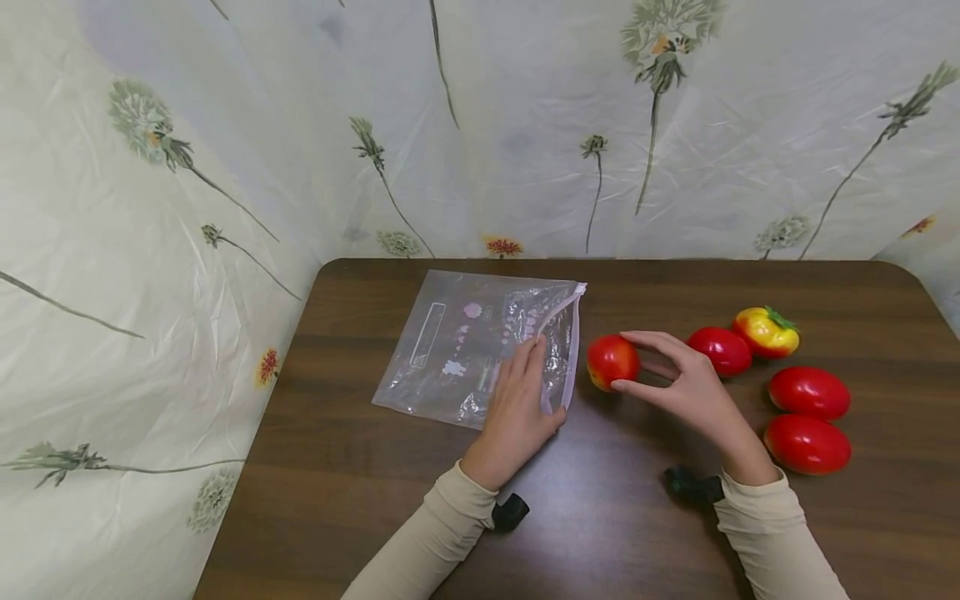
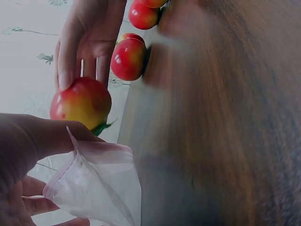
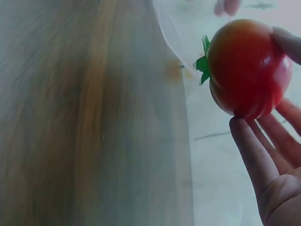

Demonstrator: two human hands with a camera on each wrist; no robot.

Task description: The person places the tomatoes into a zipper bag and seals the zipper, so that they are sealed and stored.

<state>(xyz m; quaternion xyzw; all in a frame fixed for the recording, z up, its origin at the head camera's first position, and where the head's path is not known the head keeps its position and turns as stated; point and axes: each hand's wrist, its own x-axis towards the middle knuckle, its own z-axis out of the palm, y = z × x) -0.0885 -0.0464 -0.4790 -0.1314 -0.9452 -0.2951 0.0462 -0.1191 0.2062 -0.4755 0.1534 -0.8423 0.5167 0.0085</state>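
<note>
A clear zip bag (image 1: 442,350) with pale pink print lies flat, its mouth toward the right. My left hand (image 1: 517,408) lies over the mouth end, holding the parted pink rim (image 2: 106,146) between thumb and fingers. Just right of the mouth, my right hand (image 1: 686,383) grips a shiny red toy tomato (image 1: 612,363) between thumb and fingertips. Its yellow patch and green leaves show in the left wrist view; in the right wrist view the leafy end of the tomato (image 3: 249,68) faces the bag.
To the right are several more toy tomatoes: a yellow and red one (image 1: 765,332), a red one (image 1: 720,351) beside it, and two red ones (image 1: 808,392) nearer the front. All sit on the dark wooden table (image 1: 322,500). A flowered curtain (image 1: 510,125) hangs behind.
</note>
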